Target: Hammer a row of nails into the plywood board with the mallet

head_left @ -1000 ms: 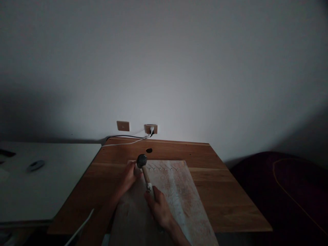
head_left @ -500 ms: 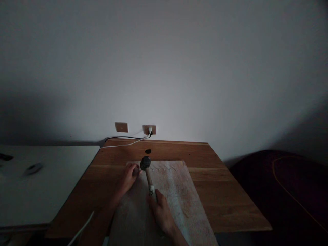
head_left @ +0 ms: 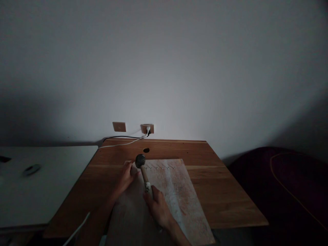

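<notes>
My right hand is wrapped around the handle of a hammer, a wooden shaft with a pale, speckled wrap. The dark head is raised over the far left part of a worn wooden board. My left hand rests at the board's far left corner, thumb and fingers apart, just left of the hammer head. Several thin nails stand in a row along the board's far edge, some leaning. Whatever lies directly behind the hammer head is hidden.
The board lies on a brown wooden table against a grey wall. A white surface adjoins on the left. Cables run from a wall socket along the table's back. A dark, rounded piece stands at right.
The hammer and my right hand have shifted slightly left and up. My left thumb and fingers have spread apart from their closer bend beside the hammer head. The view has shifted a little.
</notes>
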Demonstrator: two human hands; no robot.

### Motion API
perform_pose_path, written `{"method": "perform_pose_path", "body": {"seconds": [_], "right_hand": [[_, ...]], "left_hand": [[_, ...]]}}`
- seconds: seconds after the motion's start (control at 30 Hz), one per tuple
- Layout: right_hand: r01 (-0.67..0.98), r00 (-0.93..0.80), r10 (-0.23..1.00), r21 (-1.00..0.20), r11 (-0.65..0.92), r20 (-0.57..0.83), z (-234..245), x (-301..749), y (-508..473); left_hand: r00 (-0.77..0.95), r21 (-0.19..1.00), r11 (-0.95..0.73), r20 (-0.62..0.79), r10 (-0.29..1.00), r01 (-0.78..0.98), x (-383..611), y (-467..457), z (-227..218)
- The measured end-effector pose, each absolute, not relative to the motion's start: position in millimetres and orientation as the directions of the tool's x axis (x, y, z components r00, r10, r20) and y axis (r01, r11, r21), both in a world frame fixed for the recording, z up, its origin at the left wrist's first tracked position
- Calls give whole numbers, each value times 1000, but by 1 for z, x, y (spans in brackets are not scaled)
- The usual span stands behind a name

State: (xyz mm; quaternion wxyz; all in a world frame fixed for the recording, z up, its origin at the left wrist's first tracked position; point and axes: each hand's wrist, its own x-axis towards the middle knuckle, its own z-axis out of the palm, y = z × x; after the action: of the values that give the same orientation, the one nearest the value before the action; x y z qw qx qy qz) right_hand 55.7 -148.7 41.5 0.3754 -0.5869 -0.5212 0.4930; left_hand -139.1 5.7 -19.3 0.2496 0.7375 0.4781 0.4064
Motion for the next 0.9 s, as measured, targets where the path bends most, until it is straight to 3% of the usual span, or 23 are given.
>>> {"method": "perform_pose_path", "body": {"seconds": [0.13,0.23,0.33,0.43,0.53,0.7,0.9], "right_hand": [[259,-83,962,-938,-232,-261,47,44,-144],[257,-37,978,-948,-189,-205,48,41,-144],[212,-28,969,-949,-233,-245,44,44,-144],[69,-36,961,-960,-272,-275,39,47,-150],[-159,90,960,-955,-250,-266,36,49,-164],[-479,232,900,-849,-223,-368,28,53,-192],[-625,246,828,-735,-262,-504,10,47,-216]], "left_hand": [[209,759,-422,367,906,495,-139,8,-26],[185,763,-403,361,914,505,-137,9,-28],[160,764,-390,361,919,514,-136,10,-28],[175,762,-392,354,919,515,-137,9,-25],[190,758,-388,340,921,524,-138,8,-23],[197,742,-384,331,923,550,-139,8,-22],[194,729,-392,345,918,561,-139,5,-13]]}}
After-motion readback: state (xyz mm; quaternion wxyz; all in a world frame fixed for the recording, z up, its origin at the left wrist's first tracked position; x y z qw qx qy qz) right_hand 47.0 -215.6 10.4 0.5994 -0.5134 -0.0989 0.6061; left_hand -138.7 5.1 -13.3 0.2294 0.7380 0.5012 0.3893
